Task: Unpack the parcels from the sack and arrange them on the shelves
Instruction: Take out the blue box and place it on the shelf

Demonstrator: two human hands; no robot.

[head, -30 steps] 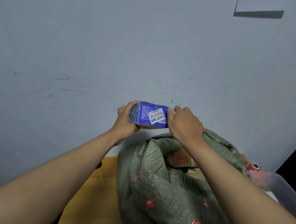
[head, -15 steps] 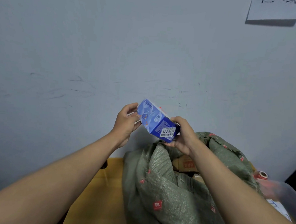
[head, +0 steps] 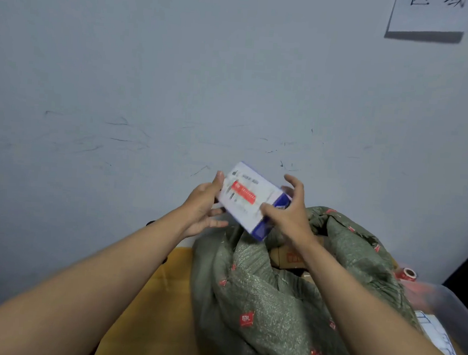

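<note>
Two hands hold a tilted white-and-blue box above the green sack: left hand with thumb on its 9 o'clock end, right hand pinching its 4 o'clock corner. Cardboard parcels show inside the sack's mouth.

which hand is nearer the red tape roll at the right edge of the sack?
Right. The right hand, holding the blue-and-white carton's near end, is up-left of the red tape roll; the left hand, at the carton's far side, is farther left.
</note>
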